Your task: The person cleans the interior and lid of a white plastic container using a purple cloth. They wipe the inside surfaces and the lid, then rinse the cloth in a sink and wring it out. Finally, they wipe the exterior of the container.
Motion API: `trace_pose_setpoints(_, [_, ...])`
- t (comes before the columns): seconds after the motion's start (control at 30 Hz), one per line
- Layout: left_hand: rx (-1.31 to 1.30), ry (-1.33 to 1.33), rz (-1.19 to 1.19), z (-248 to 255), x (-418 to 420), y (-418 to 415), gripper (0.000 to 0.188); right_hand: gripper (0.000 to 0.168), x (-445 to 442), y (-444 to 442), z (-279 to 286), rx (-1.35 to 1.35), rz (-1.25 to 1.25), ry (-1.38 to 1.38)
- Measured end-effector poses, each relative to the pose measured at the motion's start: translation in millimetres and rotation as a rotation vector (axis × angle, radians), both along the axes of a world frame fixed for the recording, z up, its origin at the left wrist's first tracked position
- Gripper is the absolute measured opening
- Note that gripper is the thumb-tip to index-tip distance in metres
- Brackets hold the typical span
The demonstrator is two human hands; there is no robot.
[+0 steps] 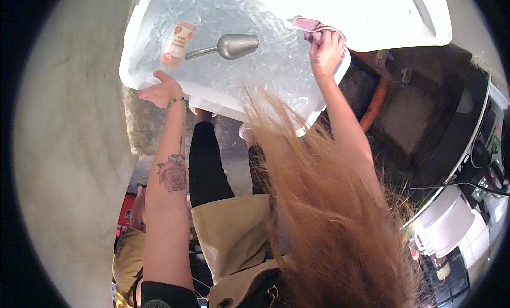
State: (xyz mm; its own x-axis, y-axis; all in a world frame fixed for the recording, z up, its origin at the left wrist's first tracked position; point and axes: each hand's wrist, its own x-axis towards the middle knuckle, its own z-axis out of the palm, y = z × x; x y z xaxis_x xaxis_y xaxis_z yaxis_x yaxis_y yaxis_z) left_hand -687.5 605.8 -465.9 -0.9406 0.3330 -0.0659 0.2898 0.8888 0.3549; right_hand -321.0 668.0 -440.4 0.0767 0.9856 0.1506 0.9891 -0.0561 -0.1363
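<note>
A white plastic bin [223, 102] of clear ice cubes [275, 65] stands before me. My left hand [161, 89] is on its near left corner, thumb over the inner side and fingers against the outer wall. My right hand [327, 53] holds a folded pink cloth [310, 24] at the bin's right side. A metal ice scoop [238, 47] lies on the ice, its handle pointing left. Beside that handle a labelled container [178, 45] with pinkish contents lies partly sunk in the ice. Long hair [314, 212] hides part of the bin's near right edge.
A white lid [392, 19] is at the bin's upper right. A concrete wall [71, 140] runs along the left. Another person's head [129, 248] shows at lower left. What looks like an arm [374, 106] is at the right. A black cable [442, 185] crosses near white tubs [446, 224].
</note>
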Motion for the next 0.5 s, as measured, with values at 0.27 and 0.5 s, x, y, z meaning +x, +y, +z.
trace_pose_setpoints(0.27, [-0.012,0.015,0.018,-1.8,-5.4,-0.8,0.072,0.017,106.5,-52.9,77.3,0.304,-0.789,1.094])
trace_pose_setpoints(0.5, [-0.005,-0.027,-0.001,2.9,10.3,10.2,0.071,0.022,96.5,-28.0,-5.2,0.472,-0.475,0.741])
